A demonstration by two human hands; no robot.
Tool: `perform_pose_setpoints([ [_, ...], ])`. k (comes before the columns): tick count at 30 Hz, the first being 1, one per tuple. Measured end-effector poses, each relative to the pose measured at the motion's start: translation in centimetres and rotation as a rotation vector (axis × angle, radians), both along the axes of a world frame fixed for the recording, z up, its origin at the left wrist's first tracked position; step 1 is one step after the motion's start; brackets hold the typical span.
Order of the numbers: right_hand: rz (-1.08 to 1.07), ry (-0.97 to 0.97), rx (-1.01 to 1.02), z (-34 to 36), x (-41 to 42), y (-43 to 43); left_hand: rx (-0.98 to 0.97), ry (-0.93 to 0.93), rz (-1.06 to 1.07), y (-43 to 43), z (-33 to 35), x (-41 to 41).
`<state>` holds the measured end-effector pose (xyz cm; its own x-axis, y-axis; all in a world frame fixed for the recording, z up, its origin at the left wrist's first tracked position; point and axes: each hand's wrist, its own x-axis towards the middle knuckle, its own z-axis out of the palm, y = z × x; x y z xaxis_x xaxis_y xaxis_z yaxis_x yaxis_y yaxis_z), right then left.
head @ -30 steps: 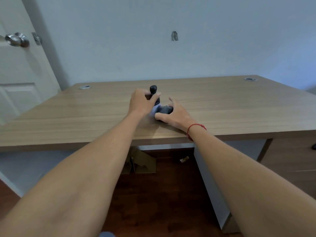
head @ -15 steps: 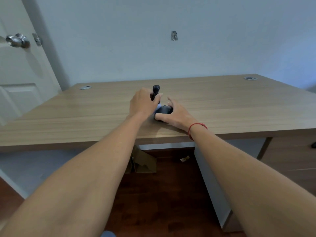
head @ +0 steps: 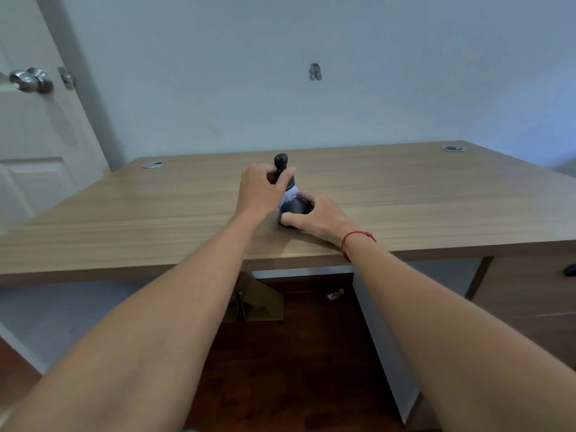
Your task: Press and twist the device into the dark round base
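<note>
My left hand [head: 260, 190] grips the dark handle of a brush [head: 281, 165], whose knobbed top sticks up above my fingers and whose white bristles [head: 290, 194] point down to the right. Just below the bristles sits a small dark round container [head: 296, 208] on the wooden desk [head: 436, 194]. My right hand [head: 318, 215] curls round that container, thumb at its near side, fingers over the far side. A red string circles my right wrist. Most of the container is hidden by my fingers.
A white door with a metal knob [head: 29, 81] stands at the left. Two cable grommets [head: 153, 164] [head: 452, 148] sit in the desk's far corners. Under the desk lie a cardboard piece [head: 255, 299] and dark wooden floor; drawers are at the right.
My left hand has lifted the brush a little, so its white bristles show above the container. My right hand has stayed on the container.
</note>
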<state>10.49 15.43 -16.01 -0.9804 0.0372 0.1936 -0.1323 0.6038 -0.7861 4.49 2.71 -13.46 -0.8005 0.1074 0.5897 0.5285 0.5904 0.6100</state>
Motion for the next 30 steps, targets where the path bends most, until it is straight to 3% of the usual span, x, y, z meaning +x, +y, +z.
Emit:
perform_pose_setpoints([
  [5, -0.024, 0.082, -0.031, -0.1, 0.1, -0.3, -0.201, -0.047, 0.134, -1.0, -1.0, 0.1],
  [10, -0.088, 0.082, 0.07, -0.3, -0.9, -0.4, 0.064, -0.055, 0.159, -0.9, -1.1, 0.6],
  [15, -0.112, 0.051, 0.117, -0.5, -1.3, -0.6, 0.042, -0.078, 0.127, -0.5, -1.7, 0.9],
  [22, -0.168, 0.047, 0.151, -0.8, -2.1, -0.6, 0.274, 0.006, 0.134, -1.3, -1.3, 0.3],
  [30, -0.15, 0.033, 0.096, -0.7, -2.0, -0.4, -0.065, -0.1, -0.138, 0.7, 1.2, 0.2],
])
